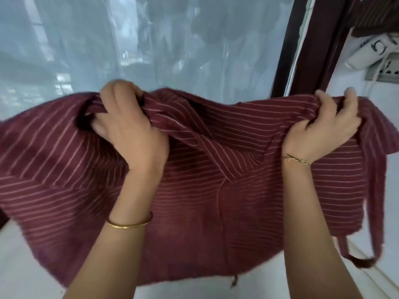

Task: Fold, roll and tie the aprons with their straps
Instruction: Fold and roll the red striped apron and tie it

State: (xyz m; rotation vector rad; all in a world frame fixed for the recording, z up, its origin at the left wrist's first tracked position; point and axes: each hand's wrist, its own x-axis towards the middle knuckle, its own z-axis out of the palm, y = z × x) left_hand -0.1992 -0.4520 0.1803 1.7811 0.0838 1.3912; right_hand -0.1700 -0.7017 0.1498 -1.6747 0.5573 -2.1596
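Head view: both hands hold the apron [194,190] up in the air before a window [151,39]. Left hand [129,126] bunches its top edge, fingers clamped on cloth. Right hand [323,130] grips likewise. A strap [375,212] loops down at right.

a: where does the head view look from?
b: from the person's head, close above and behind the apron [194,201], facing forward and down.
a: and beyond the apron?
b: a window [151,39], filling the upper frame.
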